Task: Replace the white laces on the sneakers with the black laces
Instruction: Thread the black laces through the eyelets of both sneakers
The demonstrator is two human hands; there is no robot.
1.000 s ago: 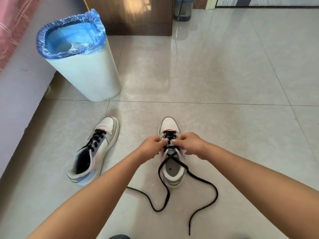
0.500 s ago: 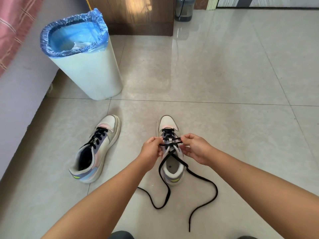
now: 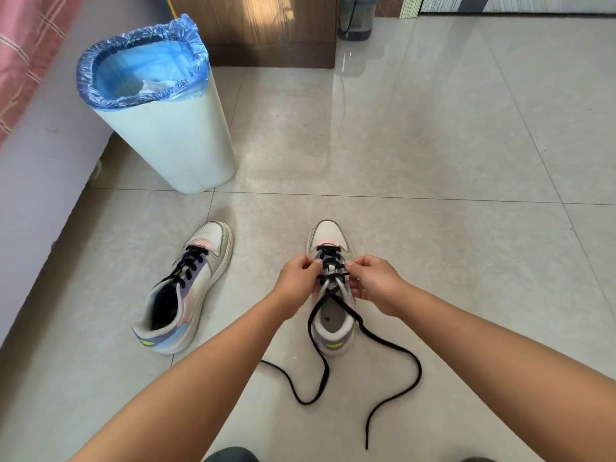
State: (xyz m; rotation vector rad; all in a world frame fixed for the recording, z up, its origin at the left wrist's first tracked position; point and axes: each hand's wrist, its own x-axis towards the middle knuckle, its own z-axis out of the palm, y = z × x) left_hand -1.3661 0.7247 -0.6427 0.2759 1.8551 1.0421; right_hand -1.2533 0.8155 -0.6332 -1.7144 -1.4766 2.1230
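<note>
Head view, looking down at a tiled floor (image 3: 433, 145): we note first what is hidden. Our left hand (image 3: 296, 278) and right hand (image 3: 373, 281) cover both sides of the near sneaker (image 3: 330, 295), so the eyelets beneath them cannot be seen. The fingers of each hand are curled; each appears to pinch the black lace (image 3: 330, 271) at the mid rows, but the exact contact is hard to make out. A pale loop between the hands is too small to identify. Both forearms run out of the lower edge, and a dark shape at the bottom edge is cut off.

We count two sneakers. The near one stands upright, toe away from us, partly laced in black; two loose lace ends cross over its opening and trail on the floor toward us. The second sneaker (image 3: 186, 288) lies well to the left, tilted onto its side, with its own black lace (image 3: 190, 265) threaded.

We count one white bin (image 3: 173, 138) with a blue liner (image 3: 140, 61), beyond the second sneaker, holding something pale. A wooden cabinet (image 3: 260, 25) stands behind it.
</note>
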